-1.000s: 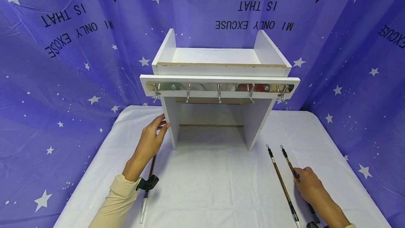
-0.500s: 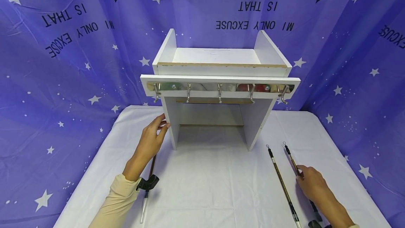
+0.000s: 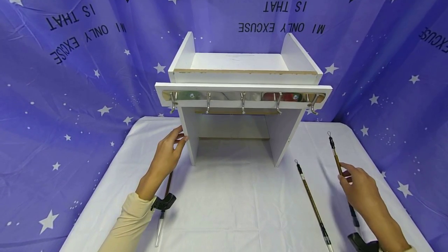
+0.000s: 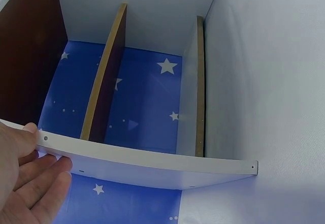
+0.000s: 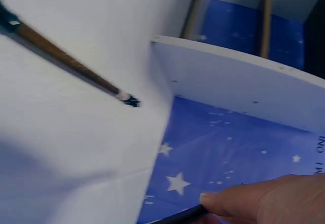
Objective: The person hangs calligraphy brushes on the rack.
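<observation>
A white shelf unit (image 3: 241,79) with a row of metal hooks (image 3: 243,102) stands on the cloth. My left hand (image 3: 168,151) grips the front edge of its left side panel (image 4: 152,158), thumb over the edge and fingers against the outer face. To the right, my right hand (image 3: 362,189) holds a calligraphy brush (image 3: 335,155) between thumb and fingers, its looped end pointing away; part of the brush is hidden by the hand. The right wrist view shows only the dark end (image 5: 183,216) of this brush beside the thumb.
Another similar brush (image 3: 312,203) lies on the white cloth (image 3: 245,205) between the shelf and my right hand. A brown-handled brush with a clear tube (image 3: 159,230) lies partly under my left wrist. A blue star-printed curtain (image 3: 224,11) hangs behind and at both sides.
My right hand has lifted the brush off the cloth and carried it forward and right; its shadow now falls apart from it. The left hand and shelf unit stay put.
</observation>
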A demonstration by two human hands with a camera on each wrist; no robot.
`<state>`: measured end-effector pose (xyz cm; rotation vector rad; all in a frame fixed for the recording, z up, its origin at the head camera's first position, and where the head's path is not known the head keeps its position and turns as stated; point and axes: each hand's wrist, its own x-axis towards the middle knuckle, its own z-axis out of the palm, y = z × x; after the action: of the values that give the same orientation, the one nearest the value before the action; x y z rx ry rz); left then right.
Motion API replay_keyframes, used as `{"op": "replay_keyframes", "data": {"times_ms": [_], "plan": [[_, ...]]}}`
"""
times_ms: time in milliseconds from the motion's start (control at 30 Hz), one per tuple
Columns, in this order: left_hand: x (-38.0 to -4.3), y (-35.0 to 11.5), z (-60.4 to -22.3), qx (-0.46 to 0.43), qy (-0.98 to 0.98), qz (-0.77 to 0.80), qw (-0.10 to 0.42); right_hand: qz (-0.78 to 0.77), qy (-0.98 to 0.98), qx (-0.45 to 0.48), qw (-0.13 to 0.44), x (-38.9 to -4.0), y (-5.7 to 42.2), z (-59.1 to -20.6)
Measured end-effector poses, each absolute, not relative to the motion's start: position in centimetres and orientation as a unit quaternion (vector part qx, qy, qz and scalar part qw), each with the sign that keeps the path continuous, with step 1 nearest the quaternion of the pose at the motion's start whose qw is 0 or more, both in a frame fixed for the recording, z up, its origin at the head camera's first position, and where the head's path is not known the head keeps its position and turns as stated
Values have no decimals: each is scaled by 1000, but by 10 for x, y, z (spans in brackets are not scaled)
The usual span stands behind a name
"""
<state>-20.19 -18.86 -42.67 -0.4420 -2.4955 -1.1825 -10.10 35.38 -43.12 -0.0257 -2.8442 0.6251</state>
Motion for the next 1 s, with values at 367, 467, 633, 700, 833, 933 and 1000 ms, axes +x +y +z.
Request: {"op": "replay_keyframes", "data": {"times_ms": [367,467,633,700,833,933,1000], "plan": [[-201,-188,-426,-162,-876,-414,186,246,-940,-21,234,-94,334,-396],[-201,-188,-425,-161,-876,-416,184,264,-928,-37,261,-93,330,-388],[-201,-188,-425,-161,-876,-416,181,288,-911,-65,288,-89,321,-374],[-201,-188,-425,-161,-877,-415,181,294,-905,-68,299,-87,316,-369],[-200,-187,-424,-162,-877,-414,181,307,-891,-58,329,-85,309,-363],[-200,-187,-423,-163,-876,-416,180,313,-884,-49,345,-83,303,-358],[-200,-187,-423,-164,-876,-416,181,318,-880,-44,350,-81,299,-355]]}}
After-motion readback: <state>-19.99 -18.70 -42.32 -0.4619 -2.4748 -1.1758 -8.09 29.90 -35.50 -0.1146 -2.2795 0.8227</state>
